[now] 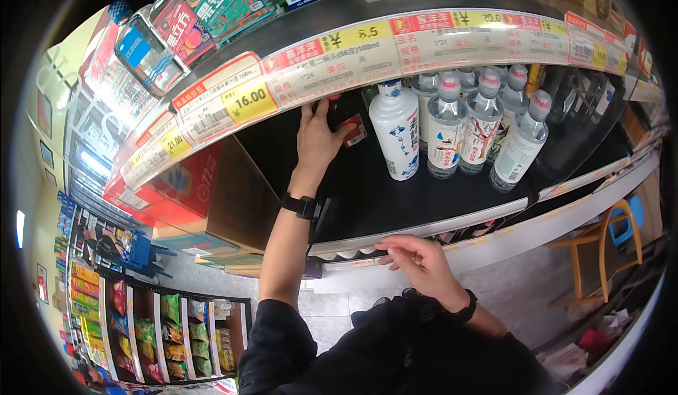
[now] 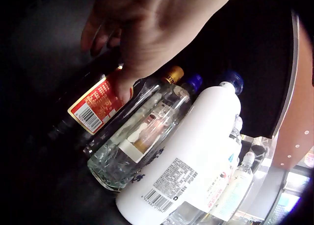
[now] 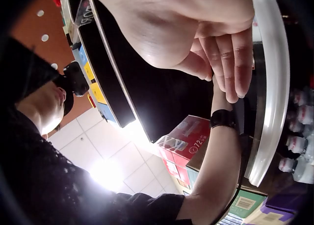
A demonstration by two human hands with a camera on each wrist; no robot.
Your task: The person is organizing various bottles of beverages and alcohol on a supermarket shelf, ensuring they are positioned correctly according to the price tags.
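Reaching under the upper shelf, my left hand (image 1: 321, 141) is at a dark bottle with a red label (image 2: 98, 105). In the left wrist view the thumb lies over that label and the fingers come round the far side, partly in shadow. Beside it stand a clear glass bottle (image 2: 142, 137) and a white bottle with blue markings (image 1: 395, 134). My right hand (image 1: 424, 268) hangs by the lower shelf's front edge with fingers loosely bent and nothing in them; the right wrist view shows its palm side (image 3: 196, 34).
Several clear bottles with pink caps (image 1: 446, 130) stand right of the white bottle. The upper shelf's price strip (image 1: 339, 56) arches over my left hand. Red boxes (image 1: 176, 190) stack at the left. Snack racks (image 1: 162, 331) are behind, and a wooden chair (image 1: 600, 254) stands right.
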